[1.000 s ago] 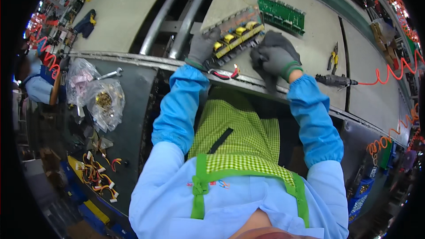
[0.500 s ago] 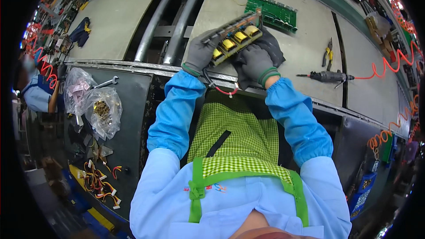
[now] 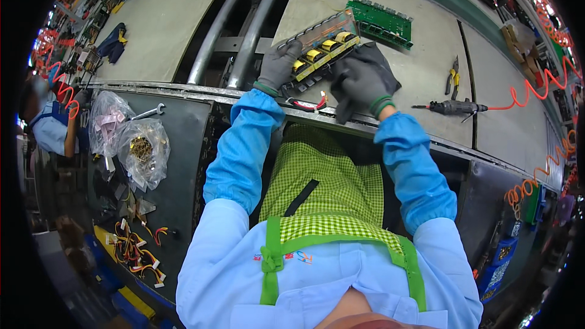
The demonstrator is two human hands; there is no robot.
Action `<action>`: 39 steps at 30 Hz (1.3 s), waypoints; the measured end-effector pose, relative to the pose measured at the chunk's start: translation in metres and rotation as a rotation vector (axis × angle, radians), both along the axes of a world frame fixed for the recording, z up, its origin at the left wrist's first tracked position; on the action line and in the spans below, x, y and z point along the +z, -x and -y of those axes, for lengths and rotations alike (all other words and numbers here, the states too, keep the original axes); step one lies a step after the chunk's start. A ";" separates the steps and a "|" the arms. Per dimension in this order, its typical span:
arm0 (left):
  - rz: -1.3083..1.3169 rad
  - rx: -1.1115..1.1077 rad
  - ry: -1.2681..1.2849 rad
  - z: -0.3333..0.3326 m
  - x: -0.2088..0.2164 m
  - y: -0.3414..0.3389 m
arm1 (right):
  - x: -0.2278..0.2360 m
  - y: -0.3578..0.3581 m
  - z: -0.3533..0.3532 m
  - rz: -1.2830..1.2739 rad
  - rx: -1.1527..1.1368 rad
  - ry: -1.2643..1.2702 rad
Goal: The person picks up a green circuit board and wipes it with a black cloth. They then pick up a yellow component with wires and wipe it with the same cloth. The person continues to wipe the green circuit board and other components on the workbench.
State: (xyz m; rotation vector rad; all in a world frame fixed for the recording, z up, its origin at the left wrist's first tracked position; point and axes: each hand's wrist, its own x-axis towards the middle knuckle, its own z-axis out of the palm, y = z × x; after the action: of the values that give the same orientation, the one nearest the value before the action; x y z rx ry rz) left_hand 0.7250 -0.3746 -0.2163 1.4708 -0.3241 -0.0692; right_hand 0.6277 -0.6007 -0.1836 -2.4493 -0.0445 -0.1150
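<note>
In my gloved left hand point(image 3: 279, 66) is the left end of a long electronic assembly, a circuit board with yellow-wrapped transformers point(image 3: 323, 50) and a clear cover on its far side. It lies slanted over the near part of the bench. A short cable with red and black wires point(image 3: 314, 106) hangs from its near left end. My gloved right hand point(image 3: 365, 83) is closed on a dark cloth point(image 3: 379, 61) just right of the assembly. The fingertips are partly blurred. Behind the assembly lies a green circuit board point(image 3: 382, 23) with a row of connectors along its far edge.
To the right lie yellow-and-black pliers point(image 3: 451, 77) and a powered screwdriver point(image 3: 454, 106) on a red coiled hose. Metal rollers point(image 3: 247, 36) fill a gap at left. Bags of screws point(image 3: 143, 153), a wrench point(image 3: 148, 113) and wire harnesses point(image 3: 135, 253) lie left. A co-worker point(image 3: 52, 122) is far left.
The assembly has tipped, so more of its clear-covered face shows. My right hand has moved right and slightly nearer with the cloth. The cable now rests at the bench edge.
</note>
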 end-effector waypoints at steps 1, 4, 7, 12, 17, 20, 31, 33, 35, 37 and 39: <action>-0.013 -0.013 0.017 0.007 0.005 0.002 | -0.035 -0.007 -0.010 0.192 0.000 0.328; 0.059 0.020 0.003 0.008 0.005 0.010 | -0.014 0.001 -0.023 0.082 0.109 0.515; 0.143 0.026 -0.069 0.003 0.009 0.016 | 0.016 0.004 -0.032 -0.088 0.261 0.683; 0.094 0.016 -0.046 0.001 0.011 0.007 | 0.013 0.011 -0.009 0.006 0.366 0.675; 0.074 0.062 -0.068 0.000 0.014 0.010 | 0.016 0.014 0.010 -0.091 0.177 0.203; 0.064 0.045 0.002 0.004 0.007 0.010 | 0.008 0.017 -0.001 0.132 -0.020 -0.116; 0.178 0.106 -0.002 0.005 0.007 0.013 | 0.015 0.010 -0.046 -0.012 0.328 0.577; 0.140 0.085 -0.075 0.001 0.013 0.009 | 0.019 0.019 -0.049 -0.005 0.313 0.633; 0.117 0.055 -0.148 -0.002 0.020 0.009 | 0.021 0.025 -0.048 -0.032 0.304 0.566; 0.129 0.045 -0.046 -0.001 0.013 0.009 | 0.022 0.030 -0.035 -0.092 0.301 0.376; 0.129 0.039 0.027 0.002 0.013 0.009 | 0.014 0.031 -0.018 -0.060 0.238 0.209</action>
State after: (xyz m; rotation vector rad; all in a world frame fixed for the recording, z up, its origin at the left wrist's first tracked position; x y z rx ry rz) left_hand 0.7162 -0.3767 -0.2037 1.4573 -0.3998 0.0612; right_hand 0.5962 -0.5824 -0.1694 -2.6320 -0.3352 0.0719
